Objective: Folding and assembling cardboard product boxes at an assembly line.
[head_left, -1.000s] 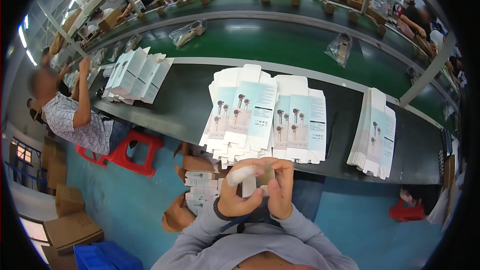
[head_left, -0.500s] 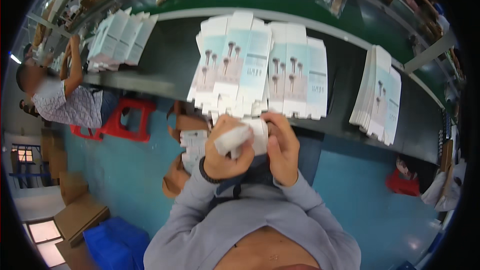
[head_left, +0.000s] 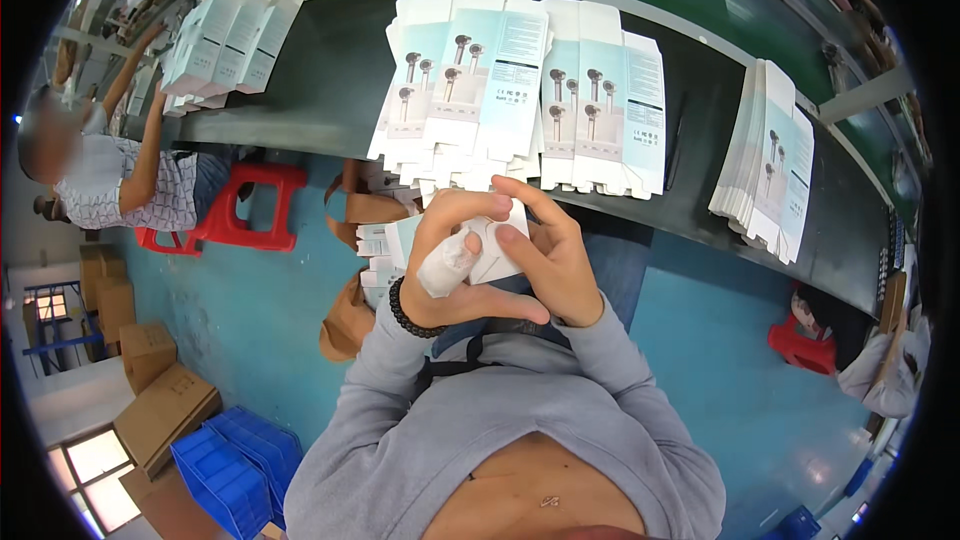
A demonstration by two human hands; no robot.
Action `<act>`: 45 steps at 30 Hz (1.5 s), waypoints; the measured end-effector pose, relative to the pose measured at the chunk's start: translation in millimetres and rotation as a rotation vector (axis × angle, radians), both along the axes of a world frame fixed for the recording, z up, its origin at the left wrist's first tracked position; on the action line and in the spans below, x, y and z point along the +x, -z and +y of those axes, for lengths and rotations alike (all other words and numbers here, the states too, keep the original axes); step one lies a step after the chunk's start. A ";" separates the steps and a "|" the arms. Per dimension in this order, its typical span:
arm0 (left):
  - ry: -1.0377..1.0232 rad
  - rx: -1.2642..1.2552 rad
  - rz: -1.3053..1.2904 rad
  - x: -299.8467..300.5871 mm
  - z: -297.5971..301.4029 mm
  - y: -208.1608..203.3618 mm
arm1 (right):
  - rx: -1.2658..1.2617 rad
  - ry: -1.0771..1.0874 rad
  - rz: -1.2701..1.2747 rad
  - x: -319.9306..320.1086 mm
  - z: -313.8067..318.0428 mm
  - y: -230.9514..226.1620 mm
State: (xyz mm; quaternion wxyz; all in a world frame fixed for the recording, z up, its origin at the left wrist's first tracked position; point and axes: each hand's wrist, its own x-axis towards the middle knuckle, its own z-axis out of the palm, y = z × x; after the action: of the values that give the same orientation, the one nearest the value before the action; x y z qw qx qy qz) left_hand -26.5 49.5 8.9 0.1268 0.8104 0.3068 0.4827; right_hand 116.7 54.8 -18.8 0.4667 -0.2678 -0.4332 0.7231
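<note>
Now box (head_left: 497, 262) has turned, end seemingly closed.
L hand (head_left: 430, 240) loosely cups it, thumb spread; R hand (head_left: 568, 265) pinches it.

Smooth, matt white paperboard is shown by the small folded carton (head_left: 495, 265), and a slightly satiny printed face by the flat blue-and-white paperboard cartons (head_left: 470, 80). A soft gloss is carried by the smooth black tabletop (head_left: 340, 40), while matt cloth is seen in the plain grey long-sleeved top (head_left: 420, 440) and hard, shiny plastic in the red stool (head_left: 268, 175).
</note>
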 end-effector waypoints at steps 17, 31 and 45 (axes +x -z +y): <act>0.056 -0.156 -0.691 5.3 -6.3 9.4 | 0.351 0.151 -0.040 -24.4 -11.5 12.5; -0.312 -0.033 -0.629 -161.6 15.1 -75.8 | 0.933 0.037 0.364 17.0 49.5 -141.5; -1.123 0.026 -0.478 -282.5 162.9 108.8 | 0.967 -0.242 0.279 44.8 34.9 -190.7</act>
State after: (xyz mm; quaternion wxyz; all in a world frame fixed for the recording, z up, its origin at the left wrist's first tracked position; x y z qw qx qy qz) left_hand -309.1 212.5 -99.9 -0.0918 0.3953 0.6445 0.6481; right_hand 161.4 89.7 171.9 0.5035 0.1296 -0.6795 0.5176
